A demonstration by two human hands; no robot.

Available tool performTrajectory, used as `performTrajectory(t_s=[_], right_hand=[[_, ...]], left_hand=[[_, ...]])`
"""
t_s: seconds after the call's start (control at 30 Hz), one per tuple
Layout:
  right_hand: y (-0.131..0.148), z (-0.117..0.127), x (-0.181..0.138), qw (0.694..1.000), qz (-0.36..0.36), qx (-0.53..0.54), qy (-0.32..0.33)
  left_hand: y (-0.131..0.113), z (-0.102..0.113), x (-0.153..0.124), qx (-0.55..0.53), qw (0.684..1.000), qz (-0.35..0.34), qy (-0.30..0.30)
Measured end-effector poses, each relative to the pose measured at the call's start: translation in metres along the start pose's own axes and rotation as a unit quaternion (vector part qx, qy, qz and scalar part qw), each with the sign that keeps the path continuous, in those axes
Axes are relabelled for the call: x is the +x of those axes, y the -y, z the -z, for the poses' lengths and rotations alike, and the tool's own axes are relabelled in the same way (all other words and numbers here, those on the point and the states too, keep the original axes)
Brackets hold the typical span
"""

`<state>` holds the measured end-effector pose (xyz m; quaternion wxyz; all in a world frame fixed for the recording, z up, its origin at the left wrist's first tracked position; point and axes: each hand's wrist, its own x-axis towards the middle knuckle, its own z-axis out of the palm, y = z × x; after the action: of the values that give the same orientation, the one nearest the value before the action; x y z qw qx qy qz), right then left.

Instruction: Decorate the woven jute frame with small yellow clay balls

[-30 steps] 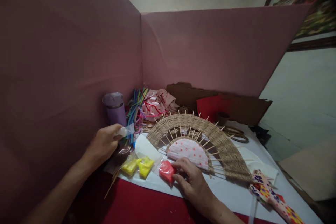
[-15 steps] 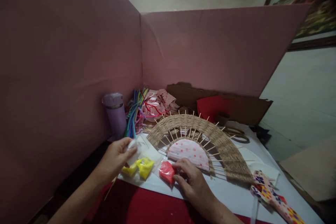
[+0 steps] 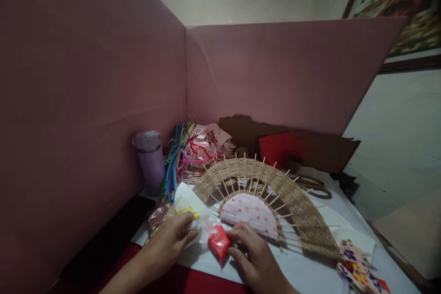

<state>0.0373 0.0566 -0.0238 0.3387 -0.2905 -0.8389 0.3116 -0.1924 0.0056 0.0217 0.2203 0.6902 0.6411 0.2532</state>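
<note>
Purple tumbler [image 3: 151, 165]: stood upright beyond the left fingers [image 3: 184, 220], to their left.
Brown packet [image 3: 157, 216]: seen just left of the left fingers, partly covered by the left hand [image 3: 165, 243].
Left hand: fingers loosely bent, thumb parted from them; whether anything is gripped cannot be told.
Pipe cleaners [image 3: 174, 161]: bunched beyond the left fingers.
Yellow packet [image 3: 193, 212]: mostly hidden under the left fingers.
Red packet [image 3: 218, 242]: laid on the bench [image 3: 303, 273] between both sets of fingers, touched at its right edge by the right ones.
Right hand [image 3: 253, 255]: index and thumb set narrowly apart at that edge; a firm pinch cannot be told.
Dotted half-round panel [image 3: 248, 213]: placed just beyond the right fingers.
Woven straw arch [image 3: 306, 213]: curved around the panel, beyond the right fingers.
Scissors [image 3: 314, 186]: left well apart, beyond and right of the right fingers.
</note>
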Motion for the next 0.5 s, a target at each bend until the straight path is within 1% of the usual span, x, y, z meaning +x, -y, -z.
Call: performTrajectory(t_s=[0.17,0.3,0.4,0.43,0.5], right_hand=[[-0.001,-0.001,0.0,1.0,0.019,0.014,0.001],[-0.005,-0.003,0.001,0.999,0.028,0.035,-0.023],[-0.005,0.0,0.003,0.997,0.05,0.028,-0.054],[-0.002,0.004,0.003,0.996,0.064,0.017,-0.058],[0.01,0.015,0.006,0.995,0.084,-0.007,-0.045]], left_hand=[[0.004,0.003,0.012,0.002,1.0,-0.001,-0.031],[-0.002,-0.007,0.017,0.013,0.999,-0.007,-0.046],[-0.007,-0.016,0.019,0.076,0.994,-0.005,-0.082],[-0.009,-0.017,0.02,0.111,0.99,0.001,-0.084],[-0.015,-0.019,0.022,0.197,0.978,0.008,-0.065]])
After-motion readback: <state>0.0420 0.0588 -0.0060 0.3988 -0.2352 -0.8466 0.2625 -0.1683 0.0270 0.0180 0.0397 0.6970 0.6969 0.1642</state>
